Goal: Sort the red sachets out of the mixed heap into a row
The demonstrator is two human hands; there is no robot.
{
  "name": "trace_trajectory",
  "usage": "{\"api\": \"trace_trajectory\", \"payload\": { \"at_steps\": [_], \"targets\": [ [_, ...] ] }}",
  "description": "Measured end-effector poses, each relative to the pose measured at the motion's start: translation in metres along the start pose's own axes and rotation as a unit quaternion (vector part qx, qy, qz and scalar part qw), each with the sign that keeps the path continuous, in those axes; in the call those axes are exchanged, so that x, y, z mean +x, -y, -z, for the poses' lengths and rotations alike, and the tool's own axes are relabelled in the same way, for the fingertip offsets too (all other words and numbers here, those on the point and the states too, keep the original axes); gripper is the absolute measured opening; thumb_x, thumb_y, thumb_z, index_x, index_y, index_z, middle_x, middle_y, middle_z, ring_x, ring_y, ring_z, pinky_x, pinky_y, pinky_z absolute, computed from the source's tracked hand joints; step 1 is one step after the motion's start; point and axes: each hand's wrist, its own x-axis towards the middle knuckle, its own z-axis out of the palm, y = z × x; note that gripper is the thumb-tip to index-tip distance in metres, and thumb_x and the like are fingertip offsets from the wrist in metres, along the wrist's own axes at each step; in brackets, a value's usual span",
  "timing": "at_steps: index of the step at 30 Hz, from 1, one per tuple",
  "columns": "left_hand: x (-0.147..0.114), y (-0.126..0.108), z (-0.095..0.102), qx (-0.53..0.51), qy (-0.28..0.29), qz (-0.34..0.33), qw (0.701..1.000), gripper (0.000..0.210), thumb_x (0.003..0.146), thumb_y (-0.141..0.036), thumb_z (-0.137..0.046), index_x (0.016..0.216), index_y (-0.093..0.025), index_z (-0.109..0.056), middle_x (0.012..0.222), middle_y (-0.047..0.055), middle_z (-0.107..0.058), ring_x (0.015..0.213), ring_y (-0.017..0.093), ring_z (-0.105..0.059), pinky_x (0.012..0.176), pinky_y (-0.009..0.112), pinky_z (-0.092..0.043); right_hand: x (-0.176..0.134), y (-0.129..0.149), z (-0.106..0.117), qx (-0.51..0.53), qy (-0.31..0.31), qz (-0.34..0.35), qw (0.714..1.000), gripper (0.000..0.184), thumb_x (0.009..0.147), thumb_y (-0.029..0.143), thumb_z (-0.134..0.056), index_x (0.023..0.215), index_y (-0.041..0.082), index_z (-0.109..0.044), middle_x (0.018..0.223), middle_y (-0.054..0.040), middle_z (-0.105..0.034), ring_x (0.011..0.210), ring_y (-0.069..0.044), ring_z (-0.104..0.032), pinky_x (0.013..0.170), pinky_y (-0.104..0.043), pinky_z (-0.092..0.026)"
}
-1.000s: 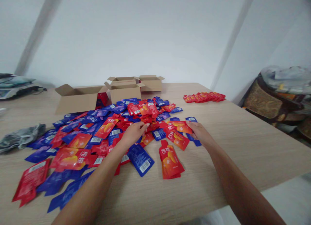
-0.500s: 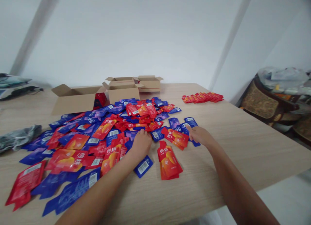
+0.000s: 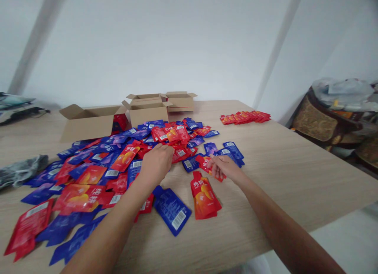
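Observation:
My left hand (image 3: 157, 162) is over the near side of a pile of red and blue spouted pouches, its fingers curled down. What its fingertips grip, if anything, is hidden. My right hand (image 3: 225, 167) is bent over a red pouch (image 3: 203, 163) with orange fruit pictures, covering part of it. Its fingers are drawn in, and I cannot see whether they pinch anything. Between my forearms lie a blue pouch (image 3: 173, 211), barcode up, and overlapping red pouches (image 3: 204, 197). Several blue pouches (image 3: 233, 151) lie just beyond my right hand.
Open cardboard boxes (image 3: 87, 124) stand behind the pile. A neat row of red pouches (image 3: 245, 117) lies at the far right of the table (image 3: 295, 179). Grey cloth (image 3: 23, 169) lies at left. A patterned chair (image 3: 315, 114) with plastic bags stands beyond the right edge.
My left hand has moved left and slightly away, over the pile. My right hand has moved left from the blue pouches to the red one. The near blue pouch now shows fully.

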Motion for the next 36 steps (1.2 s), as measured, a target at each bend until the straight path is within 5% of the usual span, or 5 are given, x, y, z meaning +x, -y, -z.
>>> {"api": "trace_trajectory", "payload": {
  "at_steps": [8,12,18,25,36],
  "targets": [
    [-0.013,-0.032,-0.008,-0.210,-0.149,-0.267,0.929,0.030,0.089,-0.010,-0.042,0.116,-0.015,-0.054,0.112,0.012,-0.064,0.105,0.019,-0.060,0.087,0.031,-0.052,-0.018,0.015,-0.025,0.271,0.172,-0.034,0.946,0.037,0.083,0.051,-0.052,0.094,0.017,-0.058,0.068,-0.0039,-0.067,0.042,-0.008,-0.053,0.031,-0.014,-0.027],
    [-0.011,-0.043,-0.014,-0.383,-0.151,-0.093,0.907,0.031,0.088,-0.013,-0.044,0.119,-0.020,-0.048,0.117,0.011,-0.057,0.109,0.019,-0.056,0.088,0.035,-0.050,-0.018,0.013,-0.027,0.294,0.079,0.042,0.952,0.028,0.074,0.035,-0.070,0.093,0.019,-0.058,0.061,0.0049,-0.057,0.039,-0.003,-0.041,0.034,-0.014,-0.023],
    [0.005,-0.036,-0.029,-0.581,-0.076,0.222,0.779,0.037,0.076,-0.034,-0.064,0.105,-0.019,-0.045,0.094,0.004,-0.059,0.088,0.017,-0.058,0.075,0.030,-0.049,-0.022,0.012,-0.033,0.193,0.099,0.071,0.974,0.027,0.077,0.044,-0.065,0.089,0.022,-0.056,0.079,0.0029,-0.058,0.055,-0.006,-0.050,0.045,-0.015,-0.035],
    [0.004,-0.020,-0.016,-0.643,0.164,0.218,0.715,0.035,0.074,-0.051,-0.059,0.065,-0.018,-0.047,0.047,-0.009,-0.042,0.036,0.006,-0.033,0.037,0.018,-0.024,-0.023,0.009,-0.027,0.079,0.092,0.089,0.989,0.031,0.079,0.051,-0.059,0.092,0.022,-0.056,0.068,0.0041,-0.054,0.047,-0.006,-0.043,0.040,-0.017,-0.031],
    [0.004,-0.021,-0.035,-0.580,0.141,0.195,0.779,0.058,0.086,-0.058,-0.033,0.042,-0.020,-0.037,0.030,-0.006,-0.035,0.028,0.008,-0.033,0.036,0.021,-0.025,-0.021,0.016,-0.006,-0.005,0.124,0.070,0.990,0.041,0.081,0.055,-0.052,0.094,0.017,-0.061,0.058,0.0043,-0.053,0.040,-0.005,-0.037,0.037,-0.017,-0.026]
  ]
}}
